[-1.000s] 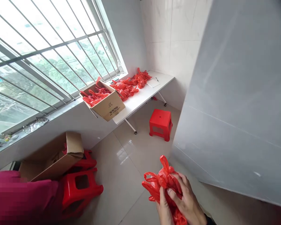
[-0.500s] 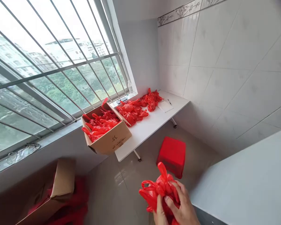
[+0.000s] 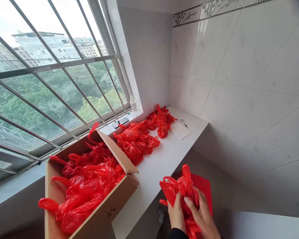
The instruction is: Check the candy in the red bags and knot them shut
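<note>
Both my hands clutch a bundle of red plastic bags (image 3: 180,191) at the bottom of the view. My left hand (image 3: 176,214) wraps its fingers round the bundle's left side, and my right hand (image 3: 203,215) closes over its right side. The bundle hangs just off the near edge of a white table (image 3: 161,164). An open cardboard box (image 3: 107,212) full of red bags (image 3: 89,182) stands on the table's left end, close to my hands. A heap of more red bags (image 3: 139,137) lies along the table by the window.
A red stool (image 3: 204,189) stands on the floor behind the bundle. A sheet of paper with a pen (image 3: 181,128) lies at the table's far end. A phone (image 3: 121,122) and a small bottle (image 3: 133,104) rest on the windowsill. Tiled walls close in on the right.
The view has moved forward and up towards the table; the box and the bags now loom close. My hands still hold the same bundle. The floor boxes and stacked stools have left view.
</note>
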Demonstrator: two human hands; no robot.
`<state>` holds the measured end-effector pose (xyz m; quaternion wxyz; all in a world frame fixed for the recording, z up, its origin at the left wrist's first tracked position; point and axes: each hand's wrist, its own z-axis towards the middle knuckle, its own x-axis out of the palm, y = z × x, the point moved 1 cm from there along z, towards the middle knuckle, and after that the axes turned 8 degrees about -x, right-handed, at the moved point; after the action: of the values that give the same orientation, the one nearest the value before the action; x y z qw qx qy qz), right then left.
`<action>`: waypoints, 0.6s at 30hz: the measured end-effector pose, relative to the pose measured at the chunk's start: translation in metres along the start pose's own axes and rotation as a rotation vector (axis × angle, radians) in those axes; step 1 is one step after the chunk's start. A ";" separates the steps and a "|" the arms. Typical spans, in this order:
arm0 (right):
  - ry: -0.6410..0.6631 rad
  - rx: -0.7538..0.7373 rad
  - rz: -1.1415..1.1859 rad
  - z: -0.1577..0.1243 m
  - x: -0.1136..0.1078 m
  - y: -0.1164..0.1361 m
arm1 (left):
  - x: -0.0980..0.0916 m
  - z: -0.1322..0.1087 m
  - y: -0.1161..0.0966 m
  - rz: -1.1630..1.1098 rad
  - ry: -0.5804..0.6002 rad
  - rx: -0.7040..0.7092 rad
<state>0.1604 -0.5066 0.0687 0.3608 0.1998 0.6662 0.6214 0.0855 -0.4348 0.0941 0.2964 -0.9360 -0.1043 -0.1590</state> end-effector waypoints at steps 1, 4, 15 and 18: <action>-0.018 -0.007 0.004 0.017 0.008 0.013 | 0.011 0.010 -0.015 -0.009 0.023 -0.004; -0.039 -0.071 -0.006 0.070 0.029 0.043 | 0.046 0.039 -0.057 -0.022 0.110 0.000; 0.188 -0.249 -0.022 0.332 0.116 0.067 | 0.179 0.217 -0.233 0.031 0.164 0.193; 0.205 -0.296 -0.057 0.467 0.149 0.057 | 0.259 0.306 -0.303 0.130 0.096 0.270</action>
<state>0.3917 -0.0722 0.1050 0.3337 0.0611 0.6062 0.7193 0.3102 0.0150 0.1084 0.4337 -0.8837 -0.0497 -0.1687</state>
